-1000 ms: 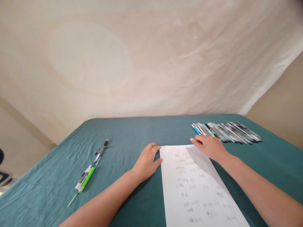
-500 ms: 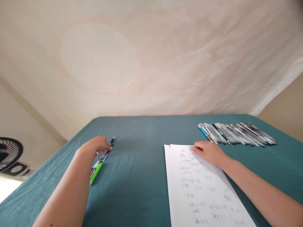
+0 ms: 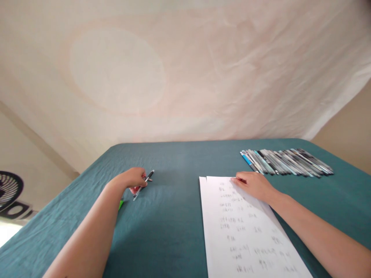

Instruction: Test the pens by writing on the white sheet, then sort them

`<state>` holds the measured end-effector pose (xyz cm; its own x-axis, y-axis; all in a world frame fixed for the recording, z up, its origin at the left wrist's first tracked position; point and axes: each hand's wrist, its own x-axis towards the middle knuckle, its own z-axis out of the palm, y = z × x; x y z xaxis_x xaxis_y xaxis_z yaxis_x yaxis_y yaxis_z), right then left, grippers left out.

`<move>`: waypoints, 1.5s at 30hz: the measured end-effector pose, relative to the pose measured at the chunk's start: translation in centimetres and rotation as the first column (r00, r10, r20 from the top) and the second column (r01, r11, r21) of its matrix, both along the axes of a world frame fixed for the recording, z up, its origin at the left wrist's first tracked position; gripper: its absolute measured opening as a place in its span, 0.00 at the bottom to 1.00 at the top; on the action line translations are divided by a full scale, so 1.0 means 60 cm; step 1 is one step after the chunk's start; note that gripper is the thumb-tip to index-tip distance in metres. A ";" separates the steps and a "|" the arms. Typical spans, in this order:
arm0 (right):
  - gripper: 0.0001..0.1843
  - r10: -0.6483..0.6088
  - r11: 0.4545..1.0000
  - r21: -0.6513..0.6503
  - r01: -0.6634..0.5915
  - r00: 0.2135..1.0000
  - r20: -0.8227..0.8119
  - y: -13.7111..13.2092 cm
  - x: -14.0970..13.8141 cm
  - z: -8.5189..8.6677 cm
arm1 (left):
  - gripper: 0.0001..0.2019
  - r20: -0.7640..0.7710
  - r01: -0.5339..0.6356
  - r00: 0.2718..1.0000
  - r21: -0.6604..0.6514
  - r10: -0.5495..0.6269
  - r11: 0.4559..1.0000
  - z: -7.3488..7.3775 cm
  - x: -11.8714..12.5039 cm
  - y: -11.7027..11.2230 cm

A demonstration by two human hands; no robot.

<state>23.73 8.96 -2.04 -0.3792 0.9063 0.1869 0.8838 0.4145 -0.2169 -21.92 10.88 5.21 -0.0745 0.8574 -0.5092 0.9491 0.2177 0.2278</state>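
My left hand (image 3: 136, 178) is closed on a pen (image 3: 149, 176) with a dark end and a clear barrel, held at a slant over the left part of the table. Behind my left forearm, a bright green pen (image 3: 120, 204) shows only in part. My right hand (image 3: 251, 185) rests at the top edge of the white paper sheets (image 3: 223, 247), fingers curled, with the thumb side on the page. Faint handwriting covers the top sheet, and a second sheet's edge shows at its left corner.
A long row of pens (image 3: 284, 162) lies side by side at the back right of the green-clothed table (image 3: 179, 162). A pale cloth (image 3: 188, 77) hangs behind the table. On the far left stands a black fan (image 3: 10, 189).
My left hand has moved right with the pen, away from the green pen, which my forearm now mostly covers. My right hand stays on the paper; the whole view has shifted slightly.
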 end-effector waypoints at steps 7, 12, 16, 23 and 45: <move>0.21 -0.011 1.000 -0.018 0.011 1.000 0.007 0.000 0.000 0.001 | 0.13 0.068 0.099 0.993 -0.006 -0.099 0.995 -0.003 0.062 -0.011; 0.21 -0.017 1.000 -0.024 0.016 1.000 -0.004 -0.001 -0.002 0.004 | 0.13 0.175 0.179 0.969 0.003 -0.177 0.984 -0.004 0.113 -0.028; 0.21 -0.018 1.000 -0.023 0.017 1.000 -0.007 -0.002 -0.003 0.007 | 0.14 0.340 0.229 0.914 0.019 -0.222 0.973 -0.013 0.149 -0.042; 0.21 -0.011 1.000 -0.016 0.011 1.000 0.002 -0.001 -0.001 0.005 | 0.15 0.341 0.323 0.877 0.103 -0.338 0.941 -0.022 0.187 -0.063; 0.16 -0.034 0.990 0.138 0.043 0.997 -0.065 -0.002 -0.006 0.006 | 0.04 0.052 0.424 0.854 0.506 -0.517 0.751 -0.045 0.277 -0.119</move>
<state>23.34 8.82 -1.70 -0.3283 0.8835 0.3341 0.8863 0.4105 -0.2147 -5.28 3.76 2.53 0.4531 0.8914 -0.0090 0.8347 -0.4207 0.3554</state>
